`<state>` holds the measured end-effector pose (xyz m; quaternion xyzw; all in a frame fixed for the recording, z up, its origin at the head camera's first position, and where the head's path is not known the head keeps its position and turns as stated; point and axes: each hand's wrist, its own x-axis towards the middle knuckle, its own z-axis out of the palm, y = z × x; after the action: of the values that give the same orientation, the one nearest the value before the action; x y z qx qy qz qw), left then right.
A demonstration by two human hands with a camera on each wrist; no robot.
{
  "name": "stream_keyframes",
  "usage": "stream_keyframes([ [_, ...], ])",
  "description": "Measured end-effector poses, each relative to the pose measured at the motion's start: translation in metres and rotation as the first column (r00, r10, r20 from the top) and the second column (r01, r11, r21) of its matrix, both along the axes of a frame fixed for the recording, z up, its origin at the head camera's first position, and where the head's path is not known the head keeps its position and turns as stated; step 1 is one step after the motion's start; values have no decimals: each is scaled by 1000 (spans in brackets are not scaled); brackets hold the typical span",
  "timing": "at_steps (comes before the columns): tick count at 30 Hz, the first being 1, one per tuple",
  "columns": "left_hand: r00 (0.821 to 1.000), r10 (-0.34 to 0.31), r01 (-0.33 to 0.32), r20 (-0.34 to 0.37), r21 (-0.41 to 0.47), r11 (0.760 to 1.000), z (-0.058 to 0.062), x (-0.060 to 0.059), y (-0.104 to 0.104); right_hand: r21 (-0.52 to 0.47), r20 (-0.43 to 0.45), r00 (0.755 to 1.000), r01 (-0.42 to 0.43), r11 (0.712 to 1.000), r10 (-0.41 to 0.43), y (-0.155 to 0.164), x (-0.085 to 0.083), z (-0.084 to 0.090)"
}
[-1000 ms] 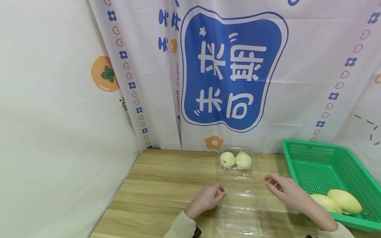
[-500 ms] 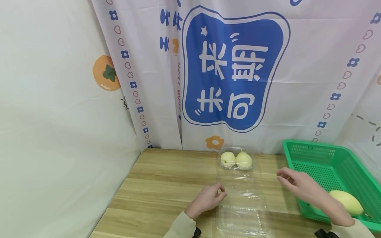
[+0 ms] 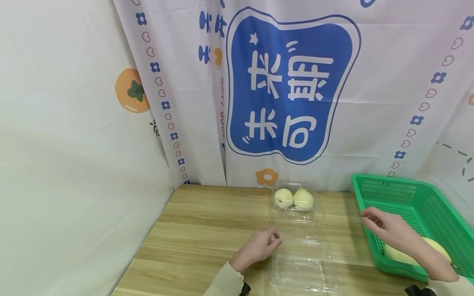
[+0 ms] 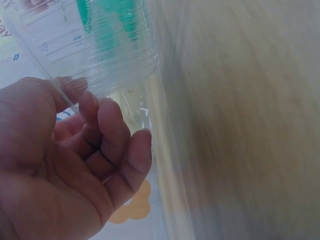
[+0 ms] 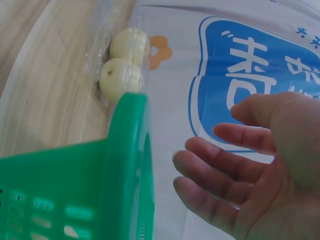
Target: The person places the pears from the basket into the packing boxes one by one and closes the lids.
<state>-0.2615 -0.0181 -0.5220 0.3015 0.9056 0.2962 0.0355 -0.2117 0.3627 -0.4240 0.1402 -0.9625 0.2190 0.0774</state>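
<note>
My left hand [image 3: 257, 246] pinches the left edge of a clear plastic container [image 3: 298, 274] on the table; in the left wrist view thumb and fingertips meet at the edge of the ribbed plastic [image 4: 117, 55]. Its two shallow halves lie spread out, one behind the other. My right hand [image 3: 394, 230] is over the left rim of a green basket [image 3: 409, 179], fingers relaxed and holding nothing. Inside the basket, pale yellow pears [image 3: 396, 255] lie partly hidden beneath the right forearm. The right wrist view shows the hand [image 5: 250, 165] above the basket rim [image 5: 127, 125].
Against the back curtain stands another clear container with two pale pears [image 3: 283, 199] in it. A wood-grain table [image 3: 207, 222] spreads to the left. White printed curtains [image 3: 74, 164] border the table at the back and left.
My right hand has moved right, from beside the clear container to above the basket's left rim. The left hand has stayed in place at the container's edge.
</note>
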Motion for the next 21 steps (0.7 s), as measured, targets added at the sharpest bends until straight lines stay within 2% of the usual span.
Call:
stream_keyframes([
  [8, 1000, 2, -2, 3, 1, 1000, 0, 0, -2, 23, 69, 997, 32, 999, -33, 14, -2, -5],
  [15, 1000, 4, -4, 20, 0, 1000, 1, 1, -2, 24, 114, 993, 21, 999, -23, 24, -4, -10],
  [21, 1000, -4, 4, 24, -1, 1000, 1, 0, -2, 47, 203, 979, -12, 999, 3, 34, -6, -14],
])
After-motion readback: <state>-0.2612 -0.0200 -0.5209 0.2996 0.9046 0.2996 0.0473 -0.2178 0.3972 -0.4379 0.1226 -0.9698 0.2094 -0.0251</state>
